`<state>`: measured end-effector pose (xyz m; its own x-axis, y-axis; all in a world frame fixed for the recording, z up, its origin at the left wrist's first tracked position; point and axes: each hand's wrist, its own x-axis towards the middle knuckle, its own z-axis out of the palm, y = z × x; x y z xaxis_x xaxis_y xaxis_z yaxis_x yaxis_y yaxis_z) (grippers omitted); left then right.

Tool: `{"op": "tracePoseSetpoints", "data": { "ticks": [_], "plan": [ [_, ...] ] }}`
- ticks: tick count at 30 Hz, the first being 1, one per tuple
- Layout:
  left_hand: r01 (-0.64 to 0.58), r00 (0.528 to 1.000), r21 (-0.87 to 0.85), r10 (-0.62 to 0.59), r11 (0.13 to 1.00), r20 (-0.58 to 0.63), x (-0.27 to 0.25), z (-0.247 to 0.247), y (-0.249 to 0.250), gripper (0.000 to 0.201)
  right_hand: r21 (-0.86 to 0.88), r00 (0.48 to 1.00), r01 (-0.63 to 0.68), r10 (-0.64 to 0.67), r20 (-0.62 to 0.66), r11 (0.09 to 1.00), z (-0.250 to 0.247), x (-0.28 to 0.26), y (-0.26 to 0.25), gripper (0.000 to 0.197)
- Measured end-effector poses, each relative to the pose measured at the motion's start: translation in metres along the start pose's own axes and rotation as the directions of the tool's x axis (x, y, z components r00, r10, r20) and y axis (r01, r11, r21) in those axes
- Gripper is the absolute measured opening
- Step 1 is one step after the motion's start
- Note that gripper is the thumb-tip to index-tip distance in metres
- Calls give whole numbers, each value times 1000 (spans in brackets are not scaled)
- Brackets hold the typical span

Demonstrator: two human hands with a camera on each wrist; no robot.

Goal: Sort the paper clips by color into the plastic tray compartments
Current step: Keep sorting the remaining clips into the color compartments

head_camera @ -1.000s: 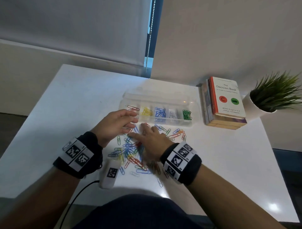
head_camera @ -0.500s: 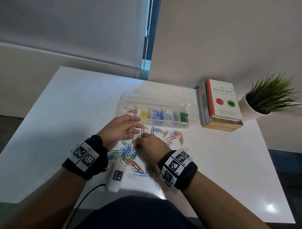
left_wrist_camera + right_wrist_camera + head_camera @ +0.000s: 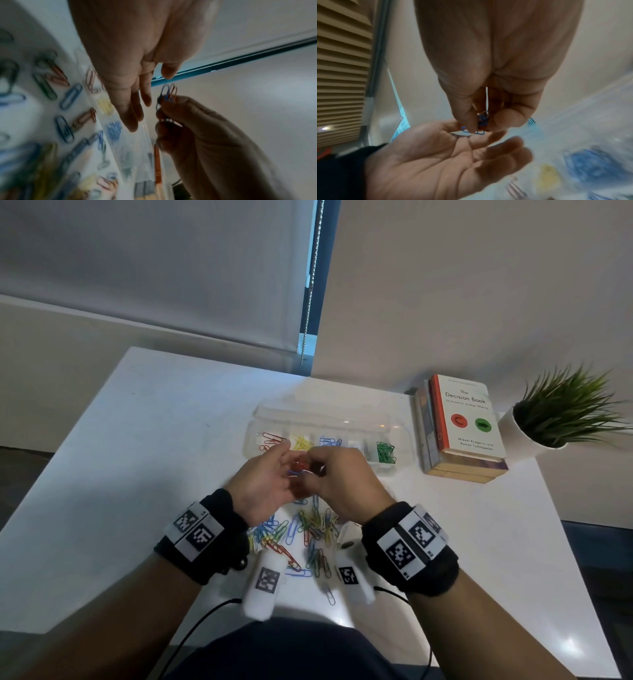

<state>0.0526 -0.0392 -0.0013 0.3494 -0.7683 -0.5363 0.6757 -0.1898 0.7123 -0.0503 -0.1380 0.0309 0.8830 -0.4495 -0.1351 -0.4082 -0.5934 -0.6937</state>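
My right hand [image 3: 317, 470] hovers in front of the clear plastic tray [image 3: 253, 436] and pinches a small bunch of paper clips [image 3: 301, 470]. The bunch [image 3: 167, 94] shows blue and red wire, and blue and white in the right wrist view [image 3: 482, 121]. My left hand [image 3: 284, 457] is held open beside it, palm turned toward the bunch, fingers straight [image 3: 505, 151] and holding nothing. The tray's compartments hold red, yellow, blue, white and green clips, left to right. A mixed pile of loose clips [image 3: 308, 532] lies on the white table between my wrists.
A stack of books [image 3: 459, 429] stands just right of the tray, with a potted plant [image 3: 561, 412] beyond it at the table's right edge. White tagged sensor pods [image 3: 263, 587] and cables hang under my wrists over the near table edge.
Both hands have lifted off the pile and moved toward the tray. The right hand now pinches a bunch of clips; the left has turned palm-up beside it.
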Motion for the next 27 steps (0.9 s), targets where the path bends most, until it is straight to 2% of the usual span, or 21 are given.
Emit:
{"op": "tracePoseSetpoints", "data": {
  "ticks": [2,4,7,9,12,14,16,19,21,24,27],
  "plan": [
    [63,994,-155,-48,986,98,-4,11,2,61,-21,1000,14,-14,19,1000,-1,1,-8,19],
    [80,989,-282,-42,956,140,-7,19,7,70,-43,999,22,-20,39,999,-4,1,-12,30],
    [99,979,-362,-26,927,201,-9,22,13,70,35,1000,0,-1,19,999,-16,-1,-11,34],
    [111,973,-352,-29,930,231,-8,20,15,66,72,998,-17,21,-57,997,-26,-3,-9,24],
    [108,978,-220,-63,969,200,-6,18,16,67,26,989,-22,26,-143,999,-37,-3,-9,17],
    [105,972,-119,-76,987,223,-8,23,17,78,-47,997,-6,2,-80,999,-37,-2,-16,17],
    [98,971,-89,-75,991,227,-10,29,18,86,-171,999,47,-49,-11,984,-30,0,-22,19],
    [73,985,-78,-60,994,160,-9,32,20,83,-247,994,96,-104,-19,964,-22,4,-27,13],
    [66,988,-51,-58,997,147,-7,27,20,80,-189,995,94,-100,-22,977,-21,5,-25,3],
    [81,976,3,-79,997,205,-5,20,19,88,103,999,17,-14,-35,995,-22,5,-18,12],
    [99,964,20,-101,995,247,-5,17,19,90,318,994,-64,90,-65,946,-28,6,-12,10]
  ]
}}
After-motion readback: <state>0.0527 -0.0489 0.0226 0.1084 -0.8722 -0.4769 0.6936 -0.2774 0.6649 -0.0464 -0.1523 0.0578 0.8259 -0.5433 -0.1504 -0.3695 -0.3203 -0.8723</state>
